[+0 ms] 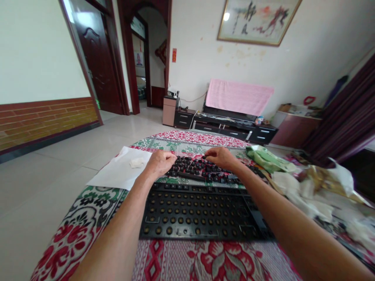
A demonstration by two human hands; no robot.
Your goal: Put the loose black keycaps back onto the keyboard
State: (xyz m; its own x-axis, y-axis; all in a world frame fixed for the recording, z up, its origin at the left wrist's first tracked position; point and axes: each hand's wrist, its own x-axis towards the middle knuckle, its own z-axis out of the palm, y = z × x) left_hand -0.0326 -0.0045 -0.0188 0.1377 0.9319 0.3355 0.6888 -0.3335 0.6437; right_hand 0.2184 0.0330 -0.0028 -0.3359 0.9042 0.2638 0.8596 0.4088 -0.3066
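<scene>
A black keyboard [190, 212] lies on the patterned tablecloth, most of its keys off and the round key posts bare. One row of caps stays on along its far edge. Behind it is a loose spread of black keycaps [190, 166], a long bar-shaped one [191, 176] among them. My left hand [160, 163] is at the left end of the spread, thumb and fingers pinched; whatever is between them is hidden. Over the far right part of the spread, my right hand [221, 158] pinches a small dark keycap [204, 157] at its fingertips.
A white paper sheet [113, 173] with a crumpled tissue [136, 162] lies at the table's left. On the right are a green tissue pack [269, 159], crumpled tissues [304, 195] and a gold-and-white wrapper [331, 179]. A low black cabinet [231, 127] stands beyond the table.
</scene>
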